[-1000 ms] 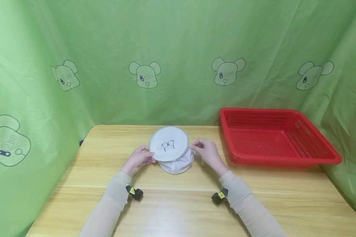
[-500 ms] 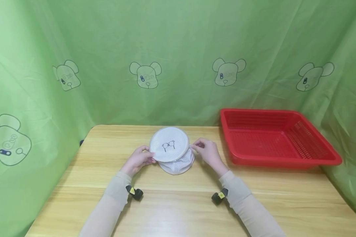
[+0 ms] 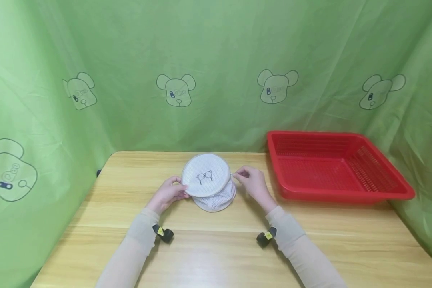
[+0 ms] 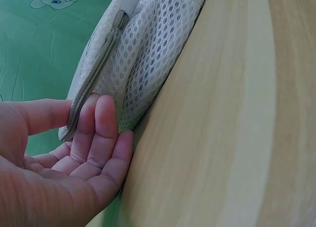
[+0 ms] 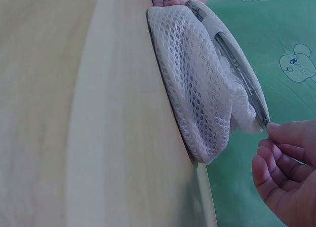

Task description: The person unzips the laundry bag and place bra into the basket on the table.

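A round white mesh laundry bag (image 3: 206, 176) with a dark line drawing on its lid stands on the wooden table, its soft side wall partly crumpled under the tilted lid. My left hand (image 3: 168, 195) pinches the lid's rim at the left, the thumb on top and the fingers beneath. In the left wrist view a grey zipper (image 4: 97, 71) runs along that rim. At the right side of the rim, my right hand (image 3: 253, 183) pinches the small zipper pull (image 5: 266, 122) between thumb and forefinger. The bag's inside is hidden.
A red plastic basket (image 3: 281, 188) with perforated walls stands at the right back of the table, close to my right hand. Green curtains (image 3: 223, 120) with bear-head prints hang behind the table (image 3: 209, 260) and at both sides.
My right hand has shifted slightly away from me along the rim with the zipper pull. The left hand and the bag have hardly moved.
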Motion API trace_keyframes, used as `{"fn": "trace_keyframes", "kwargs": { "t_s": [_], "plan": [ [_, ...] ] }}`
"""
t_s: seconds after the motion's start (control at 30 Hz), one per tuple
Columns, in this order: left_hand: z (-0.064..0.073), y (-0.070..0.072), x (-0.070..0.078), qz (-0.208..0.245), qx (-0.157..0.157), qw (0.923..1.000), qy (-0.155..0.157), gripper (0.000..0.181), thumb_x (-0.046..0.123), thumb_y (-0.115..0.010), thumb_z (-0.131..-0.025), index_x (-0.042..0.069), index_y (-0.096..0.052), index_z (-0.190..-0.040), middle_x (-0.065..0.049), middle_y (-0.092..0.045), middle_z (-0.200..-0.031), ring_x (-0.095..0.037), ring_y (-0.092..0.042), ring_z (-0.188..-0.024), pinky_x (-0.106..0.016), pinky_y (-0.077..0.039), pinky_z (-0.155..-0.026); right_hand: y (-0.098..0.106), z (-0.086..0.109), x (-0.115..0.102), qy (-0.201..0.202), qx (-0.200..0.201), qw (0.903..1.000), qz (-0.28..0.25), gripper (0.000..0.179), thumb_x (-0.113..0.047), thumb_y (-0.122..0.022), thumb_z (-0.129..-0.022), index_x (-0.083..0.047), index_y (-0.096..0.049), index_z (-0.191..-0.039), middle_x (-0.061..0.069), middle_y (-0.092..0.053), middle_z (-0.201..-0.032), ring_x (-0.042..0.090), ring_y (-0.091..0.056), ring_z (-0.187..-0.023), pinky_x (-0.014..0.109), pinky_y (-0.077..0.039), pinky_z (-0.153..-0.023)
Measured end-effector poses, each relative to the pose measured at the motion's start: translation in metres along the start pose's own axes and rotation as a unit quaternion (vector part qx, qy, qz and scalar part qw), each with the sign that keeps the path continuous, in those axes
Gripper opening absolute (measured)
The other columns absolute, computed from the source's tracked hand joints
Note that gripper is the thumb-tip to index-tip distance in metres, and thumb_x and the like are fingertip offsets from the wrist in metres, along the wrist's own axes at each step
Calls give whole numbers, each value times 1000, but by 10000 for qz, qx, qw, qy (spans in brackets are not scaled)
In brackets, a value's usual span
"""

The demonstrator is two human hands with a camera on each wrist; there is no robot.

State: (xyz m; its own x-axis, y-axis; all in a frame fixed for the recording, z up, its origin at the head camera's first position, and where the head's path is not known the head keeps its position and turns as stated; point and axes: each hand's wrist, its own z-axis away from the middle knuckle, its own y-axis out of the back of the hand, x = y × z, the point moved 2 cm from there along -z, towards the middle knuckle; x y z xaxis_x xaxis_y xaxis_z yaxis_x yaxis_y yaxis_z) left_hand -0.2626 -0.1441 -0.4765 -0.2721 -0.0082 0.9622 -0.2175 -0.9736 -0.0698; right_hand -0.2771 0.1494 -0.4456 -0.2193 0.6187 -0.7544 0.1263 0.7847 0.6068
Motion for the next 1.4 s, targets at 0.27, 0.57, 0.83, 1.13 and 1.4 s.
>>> {"fn": "trace_keyframes", "kwargs": {
  "t_s": [0.27, 0.57, 0.83, 1.13, 1.4],
  "plan": [
    [0, 0, 1, -29, -10, 10000, 6, 14, 0, -56, -92, 4, -49, -103, 0, -67, -72, -11, -65, -67, -30, -60, -81, 2, -1, -1, 58, 153, 9999, 22, 13, -19, -73, -87, -7, -71, -90, 12, -74, -85, 18, -65, -67, 31, -58, -67],
    [-1, -1, 1, -66, 12, 10000, 22, 14, 0, -56, -92, 5, -49, -102, -1, -67, -72, -12, -66, -67, -30, -60, -80, 1, 0, -2, 62, 205, 9998, -45, 12, -18, -72, -87, -6, -70, -90, 13, -73, -85, 17, -63, -66, 28, -56, -64],
    [-1, -1, 0, -91, -19, 10000, 19, 14, 1, -57, -92, 5, -49, -102, -1, -67, -73, -12, -66, -68, -31, -60, -82, 1, 0, -2, 74, 230, 9997, -81, 11, -16, -72, -87, -5, -69, -90, 14, -73, -87, 17, -64, -67, 26, -57, -64],
    [1, -5, 1, 158, -244, 9992, 282, 21, 13, -56, -97, 2, -48, -112, -4, -67, -83, -17, -69, -78, -41, -60, -88, 4, 0, 2, -4, 79, 9999, 111, 11, -19, -71, -89, -8, -70, -91, 12, -73, -88, 18, -64, -71, 32, -58, -70],
    [8, -12, 3, -330, -976, 9913, 820, 41, 30, -52, -100, -4, -49, -123, -13, -69, -91, -24, -71, -83, -44, -62, -83, 5, -1, 1, 70, 52, 9999, 96, 11, -18, -70, -89, -7, -70, -92, 11, -73, -89, 20, -65, -75, 35, -58, -73]
  ]
}}
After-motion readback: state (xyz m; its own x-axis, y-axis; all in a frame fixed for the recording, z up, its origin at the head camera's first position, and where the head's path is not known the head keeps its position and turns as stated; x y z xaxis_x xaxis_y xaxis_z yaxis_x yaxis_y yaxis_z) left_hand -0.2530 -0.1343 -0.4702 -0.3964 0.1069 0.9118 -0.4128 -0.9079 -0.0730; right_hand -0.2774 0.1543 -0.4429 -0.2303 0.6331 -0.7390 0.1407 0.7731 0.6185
